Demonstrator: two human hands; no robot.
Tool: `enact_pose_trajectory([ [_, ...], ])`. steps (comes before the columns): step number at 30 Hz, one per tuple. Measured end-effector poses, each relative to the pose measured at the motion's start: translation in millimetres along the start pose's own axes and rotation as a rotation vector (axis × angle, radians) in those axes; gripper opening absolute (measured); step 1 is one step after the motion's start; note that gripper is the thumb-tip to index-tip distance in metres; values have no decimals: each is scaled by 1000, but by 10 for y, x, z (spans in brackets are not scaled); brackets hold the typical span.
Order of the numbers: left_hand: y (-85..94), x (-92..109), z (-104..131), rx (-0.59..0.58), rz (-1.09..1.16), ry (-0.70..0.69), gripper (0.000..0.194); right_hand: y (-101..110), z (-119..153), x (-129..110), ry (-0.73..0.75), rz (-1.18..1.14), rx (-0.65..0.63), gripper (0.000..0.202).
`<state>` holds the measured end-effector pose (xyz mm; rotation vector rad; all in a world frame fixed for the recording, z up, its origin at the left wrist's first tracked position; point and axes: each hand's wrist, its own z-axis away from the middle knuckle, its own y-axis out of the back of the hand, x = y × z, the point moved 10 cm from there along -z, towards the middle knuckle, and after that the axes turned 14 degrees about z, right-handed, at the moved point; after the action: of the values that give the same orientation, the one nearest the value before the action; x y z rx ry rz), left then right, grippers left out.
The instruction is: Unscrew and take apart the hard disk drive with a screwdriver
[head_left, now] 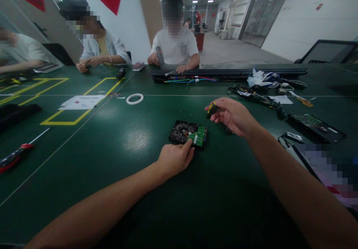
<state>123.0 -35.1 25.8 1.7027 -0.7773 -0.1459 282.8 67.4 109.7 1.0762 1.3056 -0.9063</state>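
Note:
A hard drive (pixel 179 131) lies on the green table, its black casing and green circuit board facing up. My left hand (pixel 176 159) grips its near edge, the thumb resting on top by the board. To the right and a little above the drive, my right hand (pixel 233 116) is closed around a black and yellow screwdriver handle (pixel 212 109); no blade can be made out. Partly hidden beneath my right hand is a small dark object (pixel 227 129) on the table.
Across the green table (pixel 112 189) are a white tape ring (pixel 134 99), white paper (pixel 81 102) and a long black bar (pixel 229 72). A red-black screwdriver (pixel 16 155) lies left; cables (pixel 251 94) and another drive (pixel 317 128) lie right. Several people sit opposite.

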Motion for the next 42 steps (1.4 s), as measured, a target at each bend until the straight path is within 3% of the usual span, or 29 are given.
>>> enact_pose_trajectory([
  [7, 38, 31, -2, 7, -10, -2, 44, 50, 6, 12, 3, 68, 20, 24],
  [18, 1, -1, 6, -2, -19, 12, 45, 6, -21, 35, -7, -51, -5, 15],
  [29, 14, 6, 5, 2, -23, 15, 45, 37, 12, -32, 30, 79, 37, 24],
  [34, 19, 14, 2, -8, -18, 11, 46, 18, 51, -104, 53, 84, 28, 18],
  [42, -4, -5, 4, -9, -6, 19, 44, 51, -32, 22, 0, -28, 29, 16],
])
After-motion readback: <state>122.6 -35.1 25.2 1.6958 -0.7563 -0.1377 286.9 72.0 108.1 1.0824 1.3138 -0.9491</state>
